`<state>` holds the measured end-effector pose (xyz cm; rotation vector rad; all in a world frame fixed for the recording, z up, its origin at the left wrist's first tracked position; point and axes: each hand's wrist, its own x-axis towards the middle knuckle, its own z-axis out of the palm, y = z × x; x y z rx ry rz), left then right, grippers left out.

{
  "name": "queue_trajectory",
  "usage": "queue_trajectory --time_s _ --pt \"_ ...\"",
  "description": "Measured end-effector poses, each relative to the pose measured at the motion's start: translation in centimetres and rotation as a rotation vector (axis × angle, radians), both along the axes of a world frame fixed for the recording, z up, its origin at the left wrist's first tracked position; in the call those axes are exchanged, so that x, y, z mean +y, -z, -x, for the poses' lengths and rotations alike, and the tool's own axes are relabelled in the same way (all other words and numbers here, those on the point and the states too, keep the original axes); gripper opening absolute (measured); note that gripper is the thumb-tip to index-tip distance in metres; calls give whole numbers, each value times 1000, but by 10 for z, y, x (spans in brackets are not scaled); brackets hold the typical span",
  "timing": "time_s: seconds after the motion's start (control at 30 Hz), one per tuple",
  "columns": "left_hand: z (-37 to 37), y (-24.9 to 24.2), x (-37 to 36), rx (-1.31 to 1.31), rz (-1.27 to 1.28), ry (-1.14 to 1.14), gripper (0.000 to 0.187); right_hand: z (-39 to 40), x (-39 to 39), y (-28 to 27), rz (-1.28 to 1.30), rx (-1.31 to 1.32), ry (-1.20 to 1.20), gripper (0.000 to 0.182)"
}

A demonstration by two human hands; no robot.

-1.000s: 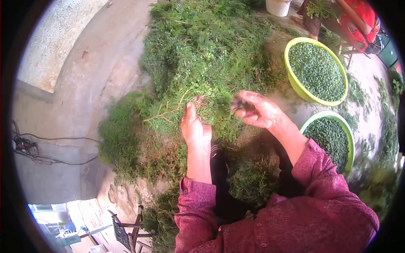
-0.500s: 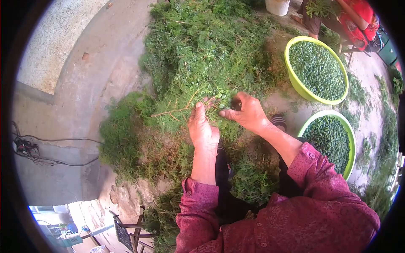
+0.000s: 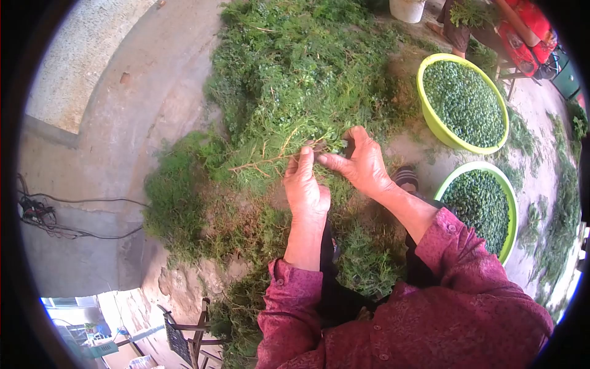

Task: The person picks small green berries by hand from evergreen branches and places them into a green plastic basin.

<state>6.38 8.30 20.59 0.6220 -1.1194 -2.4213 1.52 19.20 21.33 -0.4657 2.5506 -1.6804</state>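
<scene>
The left hand pinches the brown stem of a conifer sprig between thumb and fingers, the stem's bare end pointing to 9 o'clock. The right hand, just beside it at 3 o'clock, curls thumb and bent fingers at the sprig's leafy end; whether anything is gripped there I cannot tell. A pull from that side stronger than the left pinch could drag the thin stem loose or snap it.

The sprig sits above the near edge of a heap of cut conifer branches, which spreads mostly toward 12 o'clock. Any small piece dropped here would probably be lost, green against green.

At 2 o'clock stands a yellow basin heaped with green berry-like cones; it is filled close to the rim, so a bump could spill some. A light green basin, also loaded, lies between 3 and 4 o'clock. A foot in striped footwear is near its rim, and the right sleeve is close too, so a shifted leg or swung elbow could jolt it. Farther toward 2 o'clock sits another person in red.
</scene>
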Motion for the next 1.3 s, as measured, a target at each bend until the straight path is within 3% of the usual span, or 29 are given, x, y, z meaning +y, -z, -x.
queue_trajectory --time_s 0.3,0.5,0.7,0.77,0.9,0.93,1.07,1.13,1.17,1.27,1.3 --pt "4 -7 13 -22 -57 -57 15 -3 0 -11 1 98 5 44" --pt "5 -3 11 -66 9 -79 13 -2 -1 -1 147 63 -48 29" --pt "5 -18 -5 -206 -319 -48 19 2 -7 17 589 -37 -206 8" --pt "6 -4 -36 -93 -309 -135 22 2 13 -11 942 -817 -407 7" --pt "-3 -8 -48 -86 -231 -125 18 17 27 -4 1066 -1139 -441 7" --pt "-4 -10 -46 -104 -247 -138 17 19 30 -3 1076 -1119 -453 6" --pt "-1 -5 -47 -54 -234 -134 18 20 30 -5 969 -1059 -352 8" --pt "0 -5 -42 -65 -223 -119 19 17 23 5 863 -800 -365 17" --pt "-1 -6 -39 -65 -222 -117 19 15 20 10 864 -800 -364 17" --pt "1 -12 -27 -106 -187 -142 21 6 13 5 364 -591 -217 34" --pt "2 -11 -25 -67 -209 -122 20 6 11 3 365 -593 -215 34"
